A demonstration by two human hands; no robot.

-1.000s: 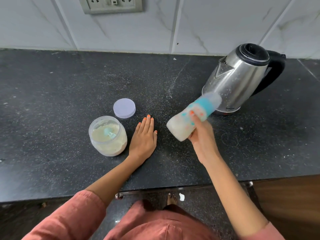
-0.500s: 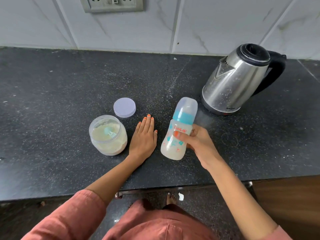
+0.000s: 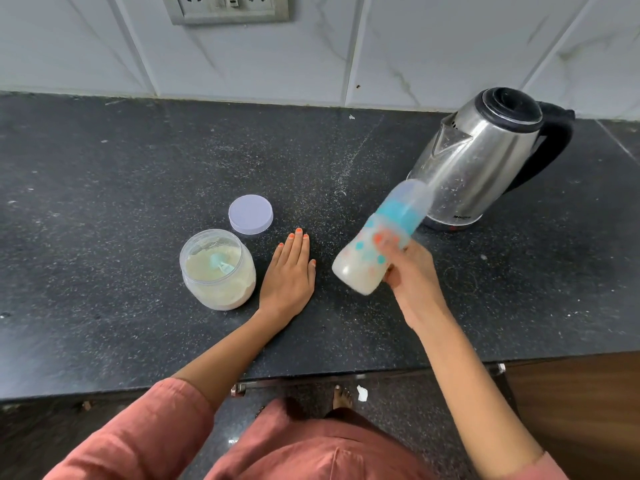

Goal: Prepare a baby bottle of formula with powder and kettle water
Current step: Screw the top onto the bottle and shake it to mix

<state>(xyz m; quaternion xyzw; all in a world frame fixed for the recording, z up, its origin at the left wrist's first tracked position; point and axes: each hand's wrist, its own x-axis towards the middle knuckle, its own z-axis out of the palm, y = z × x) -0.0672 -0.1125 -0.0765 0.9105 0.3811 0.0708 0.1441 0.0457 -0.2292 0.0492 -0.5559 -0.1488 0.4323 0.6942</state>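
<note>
Head view: shaking the capped baby bottle (image 3: 377, 244), gripping it in the right hand (image 3: 412, 275), resting the left hand (image 3: 289, 275) flat. Mixing step; next, standing it upright.

Black stone bench (image 3: 104, 237), fine white speckle all over. Clear plastic baby bottle (image 3: 367, 261): teal collar, teal and orange dots, milky-white fill. Clear round plastic jar (image 3: 221, 289): cream powder, teal scoop (image 3: 218, 263). Flat round lid (image 3: 250, 214) pale lilac. Steel kettle (image 3: 478, 168) silver, black lid and handle. My left hand (image 3: 289, 271): orange nails. My sleeves (image 3: 138, 438) rust-pink. Wall tiles (image 3: 415, 46) white, grey veins.
</note>
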